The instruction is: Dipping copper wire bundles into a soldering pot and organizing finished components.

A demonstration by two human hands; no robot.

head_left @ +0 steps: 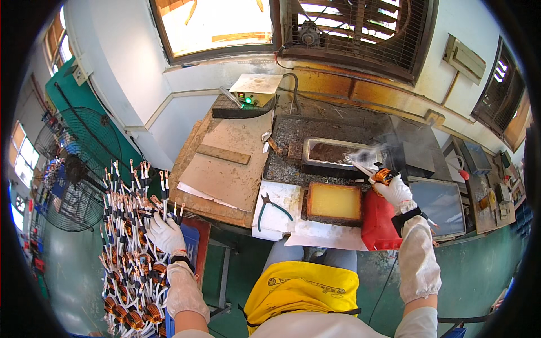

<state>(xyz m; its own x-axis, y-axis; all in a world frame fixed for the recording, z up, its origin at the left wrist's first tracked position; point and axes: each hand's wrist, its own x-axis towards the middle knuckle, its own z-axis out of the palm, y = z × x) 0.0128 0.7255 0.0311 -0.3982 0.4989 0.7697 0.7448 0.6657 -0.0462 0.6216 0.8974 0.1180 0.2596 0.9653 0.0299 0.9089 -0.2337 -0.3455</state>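
Observation:
My right hand (396, 193), in a white glove, is closed around a copper-wound coil (384, 176) beside the right end of a dark rectangular pot (332, 169). The coil's pale leads point left toward the pot, and smoke rises around them. My left hand (164, 234), also gloved, rests on a tall heap of similar coils (135, 318) with white leads and copper lugs. Its fingers look stretched out among the leads, their tips partly hard to make out. A tray of yellow, wax-like material (335, 201) sits in front of the pot.
Cutting pliers (273, 209) with green handles lie on white board left of the yellow tray. A red container (378, 222) stands below my right hand, beside a grey tray (437, 207). Farther back is a control box (256, 90) with a green light. A floor fan (76, 169) stands left.

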